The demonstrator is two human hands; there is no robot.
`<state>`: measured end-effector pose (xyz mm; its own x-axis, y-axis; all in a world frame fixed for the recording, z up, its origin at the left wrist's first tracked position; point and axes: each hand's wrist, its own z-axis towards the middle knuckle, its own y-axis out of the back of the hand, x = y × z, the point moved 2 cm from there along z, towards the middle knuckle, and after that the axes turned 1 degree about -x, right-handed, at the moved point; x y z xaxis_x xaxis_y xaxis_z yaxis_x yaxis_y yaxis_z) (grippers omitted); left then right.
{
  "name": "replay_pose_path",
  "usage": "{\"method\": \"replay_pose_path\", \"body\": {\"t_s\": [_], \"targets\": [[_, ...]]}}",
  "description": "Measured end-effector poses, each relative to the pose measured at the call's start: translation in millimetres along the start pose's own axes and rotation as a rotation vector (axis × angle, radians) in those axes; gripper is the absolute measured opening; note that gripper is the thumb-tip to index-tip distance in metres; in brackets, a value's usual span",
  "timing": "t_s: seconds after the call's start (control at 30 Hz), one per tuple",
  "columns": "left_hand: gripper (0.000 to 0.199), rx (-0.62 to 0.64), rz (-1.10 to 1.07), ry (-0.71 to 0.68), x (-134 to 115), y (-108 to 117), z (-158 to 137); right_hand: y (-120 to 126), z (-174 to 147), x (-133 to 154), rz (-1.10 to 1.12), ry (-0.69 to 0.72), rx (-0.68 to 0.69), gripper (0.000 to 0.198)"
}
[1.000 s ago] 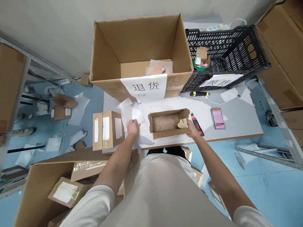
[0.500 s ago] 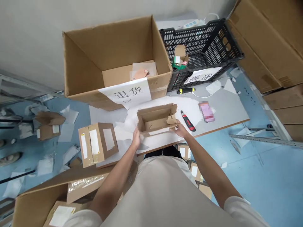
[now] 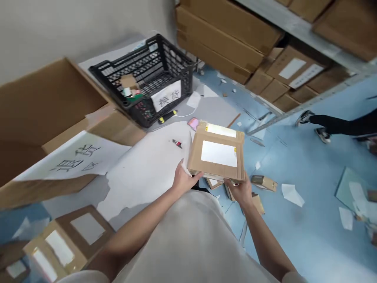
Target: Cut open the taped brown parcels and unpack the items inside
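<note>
A cardboard box [image 3: 217,151] with white labels is raised at the table's right front edge, its labelled face toward me. My left hand [image 3: 185,180] grips its lower left corner, fingers closed on the near side. My right hand [image 3: 242,192] is wrapped round the lower right corner. Just left of the box, a red and black utility knife [image 3: 177,144] lies on the white table [image 3: 147,163], partly blurred. Behind the box, a pink blurred object [image 3: 193,123] is partly covered. Any opening of the box is hidden from me.
A large open carton [image 3: 118,127] with a paper sign stands left. Behind the table's middle is a black crate [image 3: 144,112]. Another labelled box [image 3: 76,239] sits front left. Shelving [image 3: 312,96] with cartons rises right. Boxes and paper litter the floor; a person's legs [image 3: 332,125] show far right.
The view has swung right. Both hands have carried the box rightward off the tabletop, and its labelled face shows instead of its open inside.
</note>
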<state>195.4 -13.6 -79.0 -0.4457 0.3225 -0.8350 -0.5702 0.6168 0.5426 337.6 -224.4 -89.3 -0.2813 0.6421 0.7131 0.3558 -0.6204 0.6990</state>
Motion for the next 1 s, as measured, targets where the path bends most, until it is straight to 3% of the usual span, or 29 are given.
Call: {"method": "replay_pose_path", "body": {"t_s": [0.1, 0.27, 0.37, 0.47, 0.57, 0.7, 0.8, 1.0], "targets": [[0.036, 0.131, 0.065, -0.037, -24, -49, 13, 19, -10, -31, -0.052, -0.127, -0.084, 0.052], [0.027, 0.205, 0.017, -0.106, -53, -108, 11, 45, -24, -62, -0.035, -0.278, -0.221, 0.043], [0.031, 0.233, -0.104, -0.024, -56, -134, 4, 51, -24, -71, 0.089, -0.319, -0.288, 0.043], [0.023, 0.225, -0.092, 0.057, -51, -153, -2, 46, -20, -80, 0.177, -0.461, -0.248, 0.039], [0.022, 0.232, -0.056, 0.064, -46, -160, -3, 46, -16, -84, 0.116, -0.551, -0.243, 0.036], [0.035, 0.221, -0.087, 0.038, -42, -150, 5, 59, -12, -77, 0.079, -0.491, -0.218, 0.045], [0.031, 0.242, -0.127, -0.009, -42, -141, 12, 65, -9, -71, 0.072, -0.479, -0.188, 0.048], [0.029, 0.305, -0.083, -0.076, -31, -136, 19, 47, -1, -77, -0.149, -0.462, -0.021, 0.041]]}}
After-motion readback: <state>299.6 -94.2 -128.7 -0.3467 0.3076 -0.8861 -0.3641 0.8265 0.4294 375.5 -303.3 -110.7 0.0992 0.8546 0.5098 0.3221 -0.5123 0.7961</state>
